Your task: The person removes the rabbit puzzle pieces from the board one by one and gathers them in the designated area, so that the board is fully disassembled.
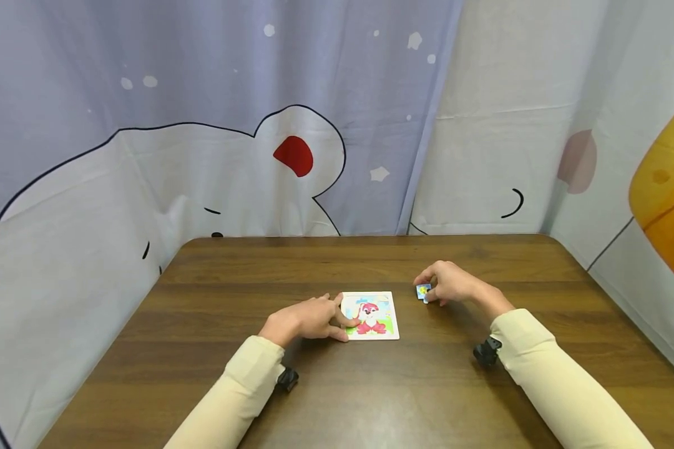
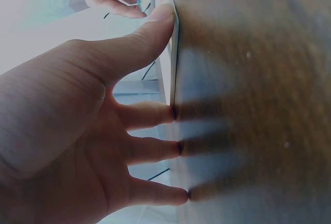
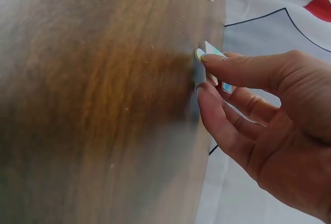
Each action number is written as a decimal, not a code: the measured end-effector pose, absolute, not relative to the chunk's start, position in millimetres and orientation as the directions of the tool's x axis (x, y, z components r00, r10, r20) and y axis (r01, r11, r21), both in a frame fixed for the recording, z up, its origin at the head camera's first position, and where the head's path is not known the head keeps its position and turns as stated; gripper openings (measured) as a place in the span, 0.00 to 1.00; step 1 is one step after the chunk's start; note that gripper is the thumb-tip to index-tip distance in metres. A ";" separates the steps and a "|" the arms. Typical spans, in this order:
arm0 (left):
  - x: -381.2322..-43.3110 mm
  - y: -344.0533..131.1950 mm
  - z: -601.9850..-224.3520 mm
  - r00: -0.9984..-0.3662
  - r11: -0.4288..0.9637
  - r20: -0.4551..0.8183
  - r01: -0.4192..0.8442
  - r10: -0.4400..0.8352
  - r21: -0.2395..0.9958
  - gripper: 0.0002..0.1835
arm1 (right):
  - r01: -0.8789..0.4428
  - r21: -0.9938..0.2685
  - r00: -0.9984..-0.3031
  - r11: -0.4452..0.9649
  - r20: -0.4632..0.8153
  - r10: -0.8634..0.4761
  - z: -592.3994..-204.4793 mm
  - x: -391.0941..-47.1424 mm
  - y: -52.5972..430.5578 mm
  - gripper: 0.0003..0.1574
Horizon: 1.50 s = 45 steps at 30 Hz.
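A square picture puzzle (image 1: 390, 321) with a pink rabbit-like figure and a pale border lies flat on the table. My left hand (image 1: 313, 317) rests at its left side, one finger reaching over the picture. In the left wrist view the thumb (image 2: 139, 38) touches the board's edge, and the other visible fingers extend down to the tabletop. To the right of the board, my right hand (image 1: 452, 282) pinches a small blue jigsaw piece (image 1: 422, 290) with a yellow patch. The right wrist view shows the piece's edge (image 3: 226, 87) between thumb and fingers, partly hidden by them.
The brown wooden table (image 1: 202, 349) runs back to a printed curtain (image 1: 202, 174) with cartoon shapes. A black wrist device (image 1: 487, 352) sits under the right cuff, and another (image 1: 288, 379) under the left.
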<state>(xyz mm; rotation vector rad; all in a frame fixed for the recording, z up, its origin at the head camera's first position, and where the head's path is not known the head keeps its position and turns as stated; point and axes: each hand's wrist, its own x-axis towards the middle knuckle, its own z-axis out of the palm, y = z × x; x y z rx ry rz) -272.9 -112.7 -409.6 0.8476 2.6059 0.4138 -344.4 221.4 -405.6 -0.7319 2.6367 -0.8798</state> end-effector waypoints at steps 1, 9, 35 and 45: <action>-272.9 -112.8 -409.8 -0.753 0.777 -0.252 0.500 0.609 0.382 0.24 | -0.399 -0.599 -0.833 0.694 -0.079 -0.547 -405.7 -344.4 221.1 0.22; -272.3 -112.3 -409.5 -0.758 0.785 -0.263 0.485 0.597 0.386 0.24 | -0.564 -0.445 -0.774 0.696 -0.007 -0.633 -409.7 -343.9 220.6 0.22; -273.9 -112.5 -407.5 -0.751 0.781 -0.263 0.497 0.606 0.378 0.24 | -0.582 -0.445 -0.748 0.680 -0.034 -0.663 -408.7 -341.6 217.3 0.19; -274.0 -111.7 -409.2 -0.749 0.781 -0.263 0.503 0.608 0.371 0.24 | -0.579 -0.459 -0.745 0.674 -0.039 -0.666 -408.4 -339.0 217.5 0.22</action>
